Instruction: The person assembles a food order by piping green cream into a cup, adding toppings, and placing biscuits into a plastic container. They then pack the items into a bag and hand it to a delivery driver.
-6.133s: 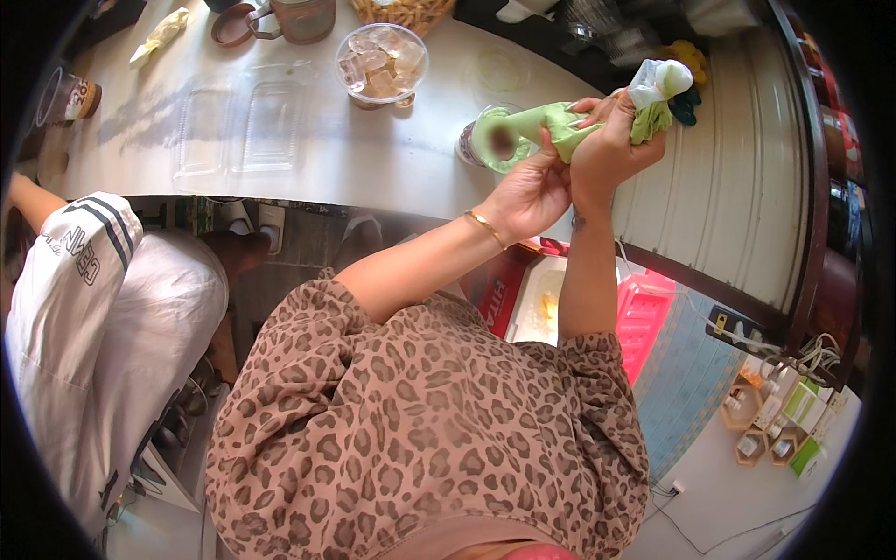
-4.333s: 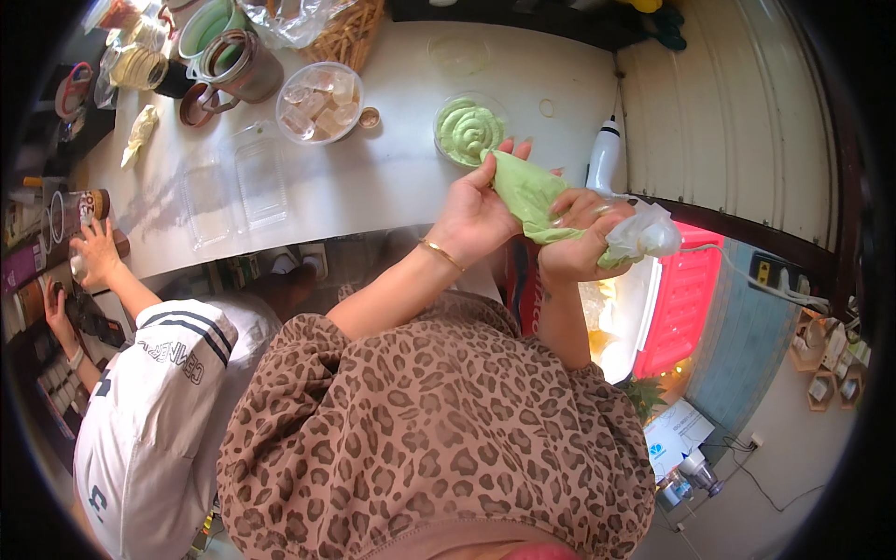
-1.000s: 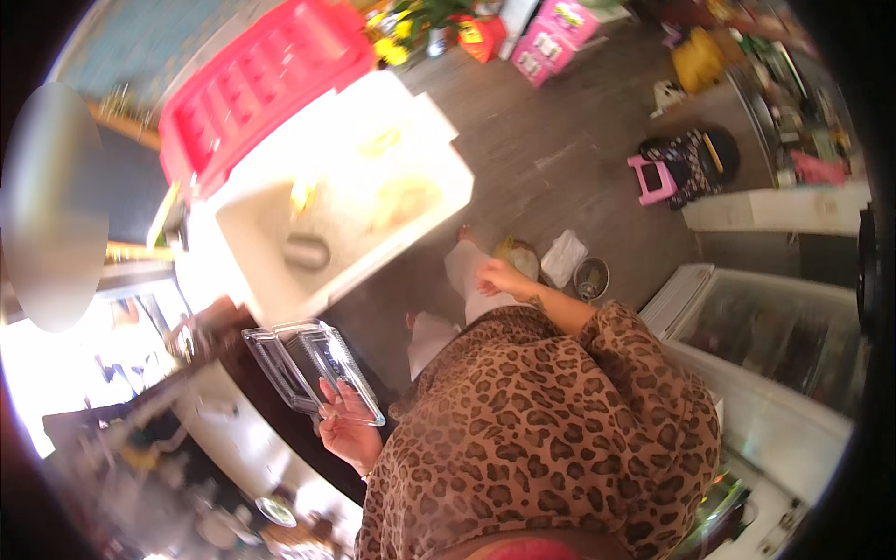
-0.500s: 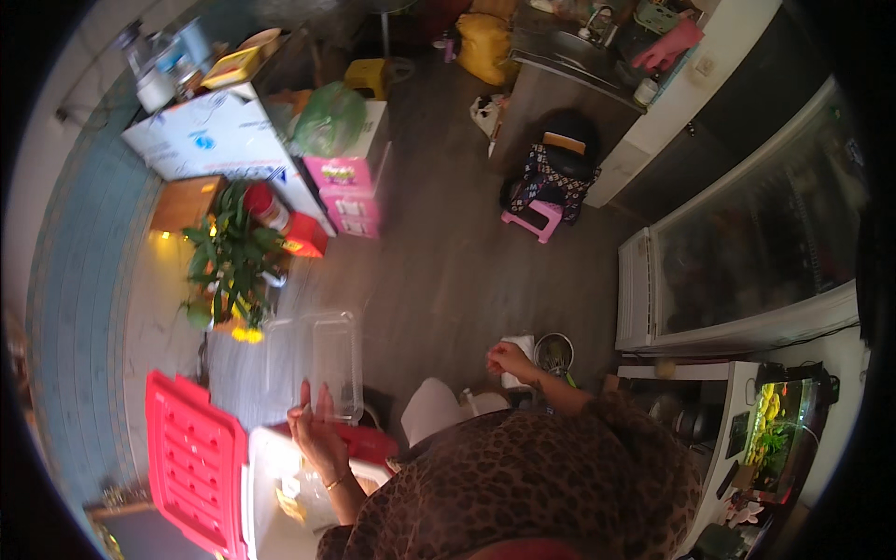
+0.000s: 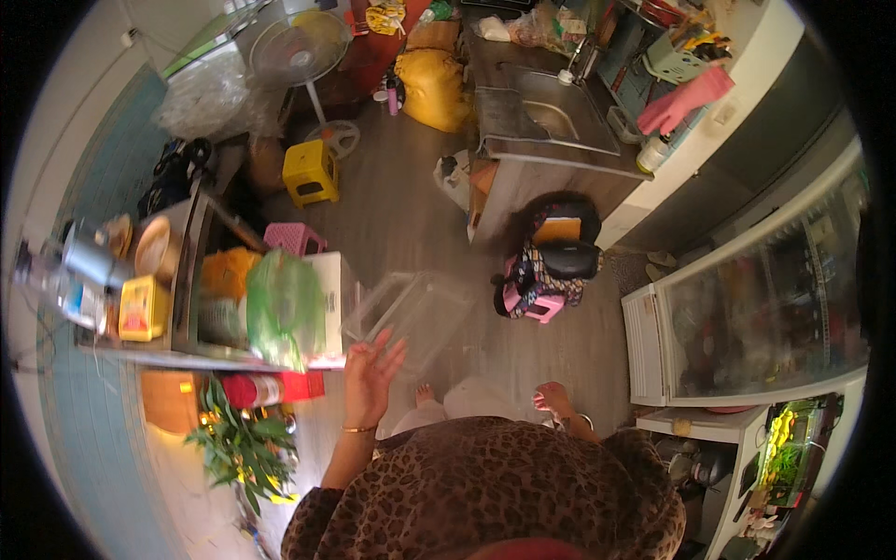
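Note:
My left hand (image 5: 370, 378), with a bracelet at the wrist, is raised in front of my body at centre left. Its fingers grip a clear plastic container (image 5: 425, 313), whose see-through lid stands open; the far side is smeared by motion. My right hand (image 5: 553, 399) is low and close to my body on the right, fingers curled. Whatever it may hold is hidden from this view. A pale rim shows beside that wrist, mostly covered by the arm. One bare foot (image 5: 425, 392) shows on the floor between my hands.
A pink stool (image 5: 544, 308) with a dark bag on it stands ahead, before the sink counter (image 5: 551, 149). On the left are a green plastic bag (image 5: 285, 308), a shelf and a leafy plant (image 5: 245, 439). A glass-door fridge (image 5: 756, 289) stands right; a yellow stool (image 5: 310, 173) is farther off.
My view has swung toward the sink and away from the red-lidded box. My left hand has carried the clear container up and ahead. My right hand stays low, no longer beside the bowl in view.

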Motion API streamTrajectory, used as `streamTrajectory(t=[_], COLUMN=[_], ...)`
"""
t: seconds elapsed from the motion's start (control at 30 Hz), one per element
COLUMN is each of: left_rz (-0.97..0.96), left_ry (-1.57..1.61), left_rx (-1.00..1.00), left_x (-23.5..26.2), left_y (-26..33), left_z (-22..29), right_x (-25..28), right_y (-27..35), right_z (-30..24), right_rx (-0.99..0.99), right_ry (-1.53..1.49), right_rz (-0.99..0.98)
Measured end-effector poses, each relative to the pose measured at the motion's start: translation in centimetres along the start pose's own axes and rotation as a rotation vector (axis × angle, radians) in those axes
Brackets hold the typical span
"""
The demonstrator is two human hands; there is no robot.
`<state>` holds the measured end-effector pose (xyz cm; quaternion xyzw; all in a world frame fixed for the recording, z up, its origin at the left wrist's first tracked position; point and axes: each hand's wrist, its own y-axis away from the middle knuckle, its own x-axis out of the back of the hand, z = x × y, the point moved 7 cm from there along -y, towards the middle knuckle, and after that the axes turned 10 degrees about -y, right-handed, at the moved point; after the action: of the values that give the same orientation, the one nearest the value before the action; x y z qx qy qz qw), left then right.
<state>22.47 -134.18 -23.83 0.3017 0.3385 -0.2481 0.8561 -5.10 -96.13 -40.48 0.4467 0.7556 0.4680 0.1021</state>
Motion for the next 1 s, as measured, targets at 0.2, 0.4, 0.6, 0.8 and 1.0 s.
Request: streamTrajectory(t=[0.2, 0.4, 0.6, 0.8, 1.0], left_rz=[-0.088, 0.042, 0.194, 0.196, 0.043], left_ry=[0.050, 0.151, 0.167, 0.330, 0.201], left_rx=[0.192, 0.210, 0.131, 0.192, 0.350], left_x=[-5.0, -6.0, -5.3, -4.9, -13.4], left_y=[-27.2, -50.4, -71.3, -97.7, -124.0], left_z=[6.8, 11.5, 19.1, 24.2, 30.1], right_x=[-11.0, -27.5, -42.6, -52.9, -51.7], right_y=[-10.0, -19.9, -34.3, -50.7, -67.6], right_z=[-19.7, -52.7, -86.6, -113.5, -133.4], right_rx=[0.285, 0.815, 0.892, 0.982, 0.807], right_ry=[-0.251, 0.262, 0.184, -0.124, -0.409], right_rz=[-0.011, -0.098, -0.415, -0.367, -0.068])
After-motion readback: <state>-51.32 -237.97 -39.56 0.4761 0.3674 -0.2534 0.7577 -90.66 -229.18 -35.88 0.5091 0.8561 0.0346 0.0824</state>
